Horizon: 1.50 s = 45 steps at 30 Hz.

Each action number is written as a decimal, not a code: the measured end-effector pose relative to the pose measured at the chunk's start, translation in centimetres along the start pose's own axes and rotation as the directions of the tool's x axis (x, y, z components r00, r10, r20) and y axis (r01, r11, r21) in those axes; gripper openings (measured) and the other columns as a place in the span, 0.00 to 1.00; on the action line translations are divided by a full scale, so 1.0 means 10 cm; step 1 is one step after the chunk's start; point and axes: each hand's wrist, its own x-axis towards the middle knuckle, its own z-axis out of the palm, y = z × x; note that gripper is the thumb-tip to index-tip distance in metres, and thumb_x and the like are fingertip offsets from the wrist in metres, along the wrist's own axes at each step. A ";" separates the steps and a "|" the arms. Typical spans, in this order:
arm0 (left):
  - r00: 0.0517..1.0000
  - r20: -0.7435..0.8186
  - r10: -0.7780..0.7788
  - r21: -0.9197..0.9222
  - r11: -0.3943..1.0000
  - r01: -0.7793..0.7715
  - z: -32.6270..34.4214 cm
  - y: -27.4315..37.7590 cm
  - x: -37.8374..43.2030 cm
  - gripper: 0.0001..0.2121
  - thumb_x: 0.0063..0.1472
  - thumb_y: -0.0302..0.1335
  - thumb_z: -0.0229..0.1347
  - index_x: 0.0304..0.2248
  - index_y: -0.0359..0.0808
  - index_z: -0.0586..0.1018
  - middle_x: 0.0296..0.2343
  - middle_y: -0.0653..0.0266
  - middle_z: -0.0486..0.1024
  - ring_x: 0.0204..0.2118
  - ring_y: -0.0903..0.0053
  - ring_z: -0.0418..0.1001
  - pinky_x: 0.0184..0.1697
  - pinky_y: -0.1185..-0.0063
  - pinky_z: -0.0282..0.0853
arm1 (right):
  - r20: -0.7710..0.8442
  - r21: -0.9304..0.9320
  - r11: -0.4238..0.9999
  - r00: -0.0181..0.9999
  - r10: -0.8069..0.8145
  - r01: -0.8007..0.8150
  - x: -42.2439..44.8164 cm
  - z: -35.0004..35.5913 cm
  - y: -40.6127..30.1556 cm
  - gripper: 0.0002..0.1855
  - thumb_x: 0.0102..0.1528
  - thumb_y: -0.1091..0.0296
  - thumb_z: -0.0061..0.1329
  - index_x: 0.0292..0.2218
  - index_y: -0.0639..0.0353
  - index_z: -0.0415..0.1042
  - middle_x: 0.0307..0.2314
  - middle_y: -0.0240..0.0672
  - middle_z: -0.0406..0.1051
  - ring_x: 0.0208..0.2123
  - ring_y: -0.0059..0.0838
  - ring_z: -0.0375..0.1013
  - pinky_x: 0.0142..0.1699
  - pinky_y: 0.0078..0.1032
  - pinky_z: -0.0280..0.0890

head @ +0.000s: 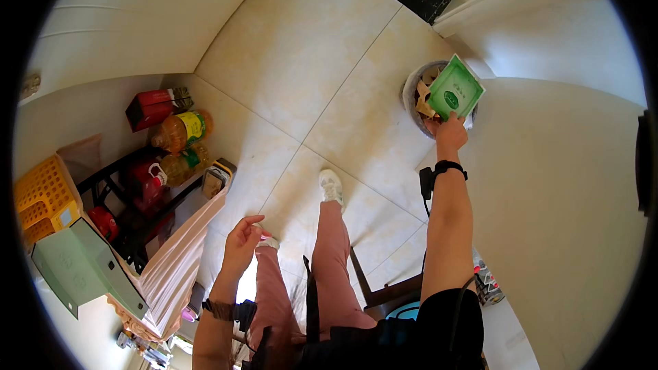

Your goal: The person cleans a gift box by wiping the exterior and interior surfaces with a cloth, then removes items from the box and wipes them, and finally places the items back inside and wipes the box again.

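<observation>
My right hand (451,132) grips the lower corner of a flat green printed packet or card (457,86) with white edges. That green piece is over the right side of a round waste bin (409,96), hiding part of its opening. Brown scraps of cardboard or paper (423,100) lie inside the bin. My left hand (248,236) hangs above the floor near my left shoe, with its fingers parted and nothing in them. Both wrists wear dark straps.
Large oil bottles (177,131), a red box (149,109) and a black rack stand at left. A cloth-covered table there bears a yellow plastic basket (43,200) and an unfolded green box (77,267). Walls flank the tiled floor (288,61). A dark wooden stool or chair (393,290) is close behind my right leg.
</observation>
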 end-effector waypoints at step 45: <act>0.519 -0.838 0.165 -0.130 0.865 -0.485 -4.06 -1.64 -3.99 0.15 0.56 0.22 0.54 0.45 0.34 0.73 0.25 0.67 0.75 0.30 0.83 0.73 0.32 0.83 0.68 | 0.379 0.873 0.420 0.197 -0.904 0.248 -6.28 -4.71 -4.48 0.10 0.56 0.66 0.50 0.26 0.62 0.68 0.12 0.29 0.66 0.14 0.17 0.67 0.16 0.18 0.59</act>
